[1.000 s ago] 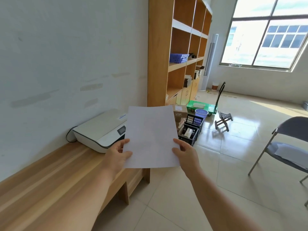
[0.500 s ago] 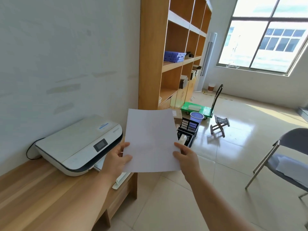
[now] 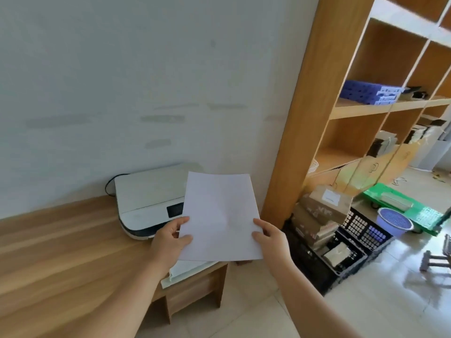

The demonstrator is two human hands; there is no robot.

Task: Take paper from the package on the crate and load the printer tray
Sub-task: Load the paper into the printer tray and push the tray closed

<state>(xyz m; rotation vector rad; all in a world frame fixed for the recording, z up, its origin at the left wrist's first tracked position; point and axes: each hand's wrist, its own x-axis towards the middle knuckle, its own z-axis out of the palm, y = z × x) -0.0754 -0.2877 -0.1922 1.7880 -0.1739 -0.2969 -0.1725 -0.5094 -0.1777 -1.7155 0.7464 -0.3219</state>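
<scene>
Now the paper point(image 3: 219, 215) overlaps the printer point(image 3: 148, 198), formerly beside it.

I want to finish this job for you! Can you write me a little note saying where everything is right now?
Left hand: holds the paper's left edge.
Right hand: holds its right edge.
Paper: held up in front of the white printer on the wooden desk.
Tray: sticks out over the desk's edge, below the paper.
Done: paper fetched and carried to the printer.
Left: lower the paper and slide it into the tray.
</scene>
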